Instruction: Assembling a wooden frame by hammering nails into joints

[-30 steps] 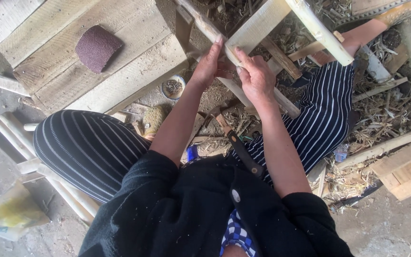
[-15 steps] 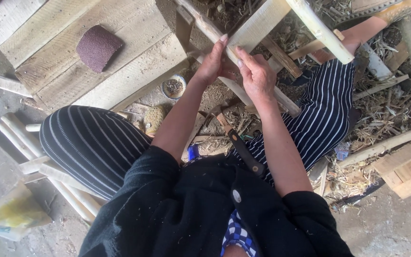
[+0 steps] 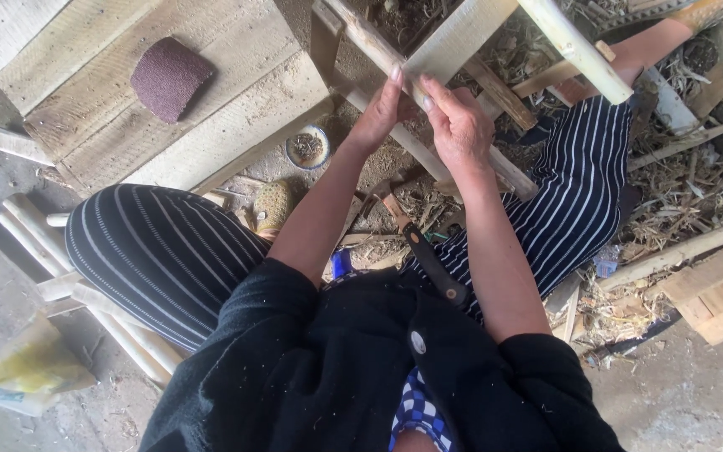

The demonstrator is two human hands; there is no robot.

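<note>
— Your hands have hardly shifted since the earlier frames, have they?

— Hardly. Your left hand [image 3: 378,117] has stayed against the peeled wooden pole [image 3: 428,109], fingers pressed together and pointing up along it, thumb side resting on the wood. Your right hand [image 3: 460,125] has kept its place just beside it, fingers curled over the same pole in a closed grip.

— Where does that pole lie?

— It runs slantwise from the upper middle of the view down toward your right knee, crossing in front of a flat pale board [image 3: 462,38] that belongs to the same wooden frame. A second pale round pole [image 3: 575,46] slants off to the upper right.

— And around you?

— You sit with both legs in striped trousers [image 3: 152,259] spread apart. A knife with a dark handle [image 3: 424,255] lies on the ground between your knees, apart from both hands. On the plank bench [image 3: 236,125] to your left rests a roll of dark red sandpaper [image 3: 169,77]. A small round bowl [image 3: 306,146] sits on the ground just below the bench edge. Peeled sticks [image 3: 35,243] lie beside your left leg, and wood shavings [image 3: 679,192] litter the ground on your right.
</note>
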